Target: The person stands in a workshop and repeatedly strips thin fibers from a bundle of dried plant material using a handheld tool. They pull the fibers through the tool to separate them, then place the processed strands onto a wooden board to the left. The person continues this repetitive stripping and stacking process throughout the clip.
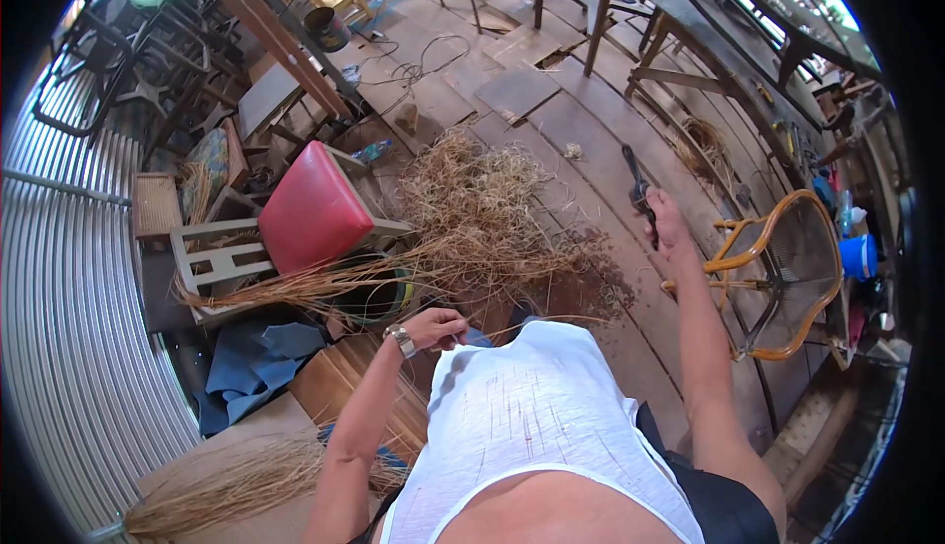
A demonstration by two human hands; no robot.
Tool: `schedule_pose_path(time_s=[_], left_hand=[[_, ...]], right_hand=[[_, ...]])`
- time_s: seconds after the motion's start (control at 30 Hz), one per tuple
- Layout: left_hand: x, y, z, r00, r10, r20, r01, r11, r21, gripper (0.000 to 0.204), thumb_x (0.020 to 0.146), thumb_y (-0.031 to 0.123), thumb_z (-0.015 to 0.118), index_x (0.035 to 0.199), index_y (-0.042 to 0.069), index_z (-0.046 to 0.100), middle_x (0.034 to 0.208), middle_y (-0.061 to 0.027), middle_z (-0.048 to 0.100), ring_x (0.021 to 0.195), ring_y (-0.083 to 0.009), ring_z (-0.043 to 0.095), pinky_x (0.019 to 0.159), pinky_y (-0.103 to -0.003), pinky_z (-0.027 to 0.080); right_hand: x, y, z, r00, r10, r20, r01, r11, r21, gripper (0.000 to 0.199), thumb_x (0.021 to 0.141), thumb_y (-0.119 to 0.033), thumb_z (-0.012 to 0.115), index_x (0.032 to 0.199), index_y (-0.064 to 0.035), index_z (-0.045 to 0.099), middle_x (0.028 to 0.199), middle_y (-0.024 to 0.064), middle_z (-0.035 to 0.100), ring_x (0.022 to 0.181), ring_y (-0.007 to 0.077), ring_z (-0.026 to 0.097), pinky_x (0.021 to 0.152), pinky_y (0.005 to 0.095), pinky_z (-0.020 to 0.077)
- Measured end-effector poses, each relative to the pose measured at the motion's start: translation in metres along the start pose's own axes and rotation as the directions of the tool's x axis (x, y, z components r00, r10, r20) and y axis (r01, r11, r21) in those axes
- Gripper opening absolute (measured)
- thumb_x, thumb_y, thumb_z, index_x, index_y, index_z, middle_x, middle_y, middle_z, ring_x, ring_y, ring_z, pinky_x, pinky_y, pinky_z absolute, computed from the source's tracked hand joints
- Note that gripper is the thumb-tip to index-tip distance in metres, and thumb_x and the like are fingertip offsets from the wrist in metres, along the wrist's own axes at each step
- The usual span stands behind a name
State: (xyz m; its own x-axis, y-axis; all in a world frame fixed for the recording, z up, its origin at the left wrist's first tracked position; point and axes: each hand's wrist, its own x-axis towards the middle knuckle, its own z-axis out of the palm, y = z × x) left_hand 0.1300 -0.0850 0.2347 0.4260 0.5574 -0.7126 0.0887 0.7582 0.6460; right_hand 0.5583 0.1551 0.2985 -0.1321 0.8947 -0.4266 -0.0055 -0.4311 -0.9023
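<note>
My right hand is stretched out to the right, its fingers wrapped round a long black spokeshave held over the floor. Close to my body, my left hand, with a watch on its wrist, is pinched on a thin cane strand. That strand passes in front of my white shirt toward the right. Beyond my hands, a heap of curled cane shavings lies on the floor. Long loose cane strips lie across a dark bucket and the pale frame of a red-seated chair.
A cane chair stands right of my forearm, near a blue bucket. A bundle of fibres and blue cloth lie at left. A wooden bench stands far right; stacked chair frames fill the far left.
</note>
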Motion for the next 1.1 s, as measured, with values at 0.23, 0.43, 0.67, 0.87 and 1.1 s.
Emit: schedule_pose_path(time_s=[0.23, 0.43, 0.67, 0.87, 1.1], left_hand=[[0.052, 0.0, 0.005, 0.874, 0.282, -0.395, -0.225, 0.957, 0.184, 0.021, 0.092, 0.02, 0.062, 0.097, 0.0, 0.068, 0.079, -0.0035, 0.068, 0.068, -0.0104, 0.063, 0.065, -0.025, 0.052], [0.09, 0.06, 0.061, 0.859, 0.363, -0.361, -0.276, 0.922, 0.27, 0.021, 0.091, 0.018, 0.063, 0.098, -0.001, 0.068, 0.081, -0.0054, 0.07, 0.074, -0.0108, 0.066, 0.069, -0.025, 0.052], [0.111, 0.069, 0.091, 0.935, 0.322, -0.147, -0.274, 0.922, 0.273, 0.019, 0.093, 0.015, 0.06, 0.099, -0.002, 0.066, 0.083, -0.0047, 0.069, 0.075, -0.0103, 0.065, 0.069, -0.025, 0.052], [0.11, 0.063, 0.095, 0.93, 0.304, -0.206, -0.224, 0.914, 0.338, 0.028, 0.093, 0.025, 0.059, 0.094, -0.002, 0.066, 0.079, -0.0073, 0.068, 0.069, -0.012, 0.061, 0.066, -0.028, 0.05], [0.107, 0.057, 0.087, 0.864, 0.37, -0.343, -0.144, 0.832, 0.536, 0.034, 0.091, 0.036, 0.06, 0.089, 0.002, 0.066, 0.073, -0.0098, 0.065, 0.064, -0.0137, 0.058, 0.06, -0.031, 0.046]], right_hand=[[-0.014, 0.134, -0.036, 0.993, -0.098, 0.068, 0.095, 0.312, -0.945, 0.027, 0.09, -0.026, 0.055, 0.099, -0.0013, 0.05, 0.078, 0.0243, 0.063, 0.073, 0.0422, 0.062, 0.066, 0.0496, 0.0491], [-0.074, 0.096, 0.073, 0.931, 0.293, 0.216, -0.234, 0.936, -0.262, 0.016, 0.098, -0.023, 0.051, 0.094, -0.009, 0.047, 0.066, 0.0044, 0.055, 0.046, 0.0074, 0.048, 0.039, 0.0234, 0.0373], [-0.08, 0.102, 0.118, 0.978, 0.083, 0.19, -0.045, 0.98, -0.194, 0.018, 0.096, -0.022, 0.056, 0.093, -0.0062, 0.049, 0.062, 0.0034, 0.055, 0.043, 0.0085, 0.05, 0.038, 0.0256, 0.0393], [-0.078, 0.122, 0.132, 0.998, 0.052, 0.042, -0.039, 0.964, -0.264, 0.03, 0.09, -0.026, 0.064, 0.078, -0.0013, 0.054, 0.058, 0.0072, 0.059, 0.041, 0.0122, 0.055, 0.037, 0.0287, 0.0418], [-0.062, 0.129, 0.146, 0.968, 0.25, -0.013, -0.239, 0.908, -0.345, 0.034, 0.089, -0.032, 0.065, 0.07, -0.0057, 0.056, 0.053, 0.0042, 0.055, 0.037, 0.0102, 0.048, 0.034, 0.0265, 0.0352]])
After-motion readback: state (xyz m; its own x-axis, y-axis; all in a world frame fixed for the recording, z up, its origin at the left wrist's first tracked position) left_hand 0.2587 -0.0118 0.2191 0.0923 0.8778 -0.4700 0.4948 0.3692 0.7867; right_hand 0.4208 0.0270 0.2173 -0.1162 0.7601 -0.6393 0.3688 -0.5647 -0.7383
